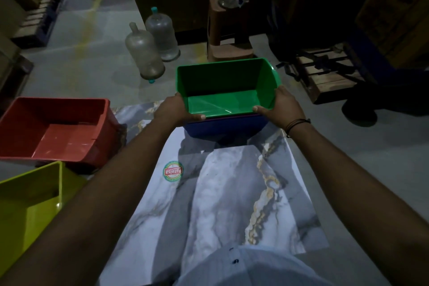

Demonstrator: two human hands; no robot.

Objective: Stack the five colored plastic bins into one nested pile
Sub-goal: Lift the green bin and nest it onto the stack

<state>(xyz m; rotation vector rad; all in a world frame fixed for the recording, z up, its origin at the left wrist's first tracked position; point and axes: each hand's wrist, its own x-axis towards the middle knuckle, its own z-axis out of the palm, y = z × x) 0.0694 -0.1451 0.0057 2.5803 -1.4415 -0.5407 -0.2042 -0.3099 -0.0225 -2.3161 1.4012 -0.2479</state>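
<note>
A green bin sits nested on top of a blue bin, with a thin purple rim showing between them. My left hand grips the green bin's near left rim. My right hand grips its near right rim. A red bin stands open at the left. A yellow-green bin lies below it at the lower left, partly behind my left forearm.
The stack rests on a marbled sheet spread on the grey floor. Two large empty water jugs stand behind, beside a brown stool bearing a bottle. A wooden pallet lies at the right.
</note>
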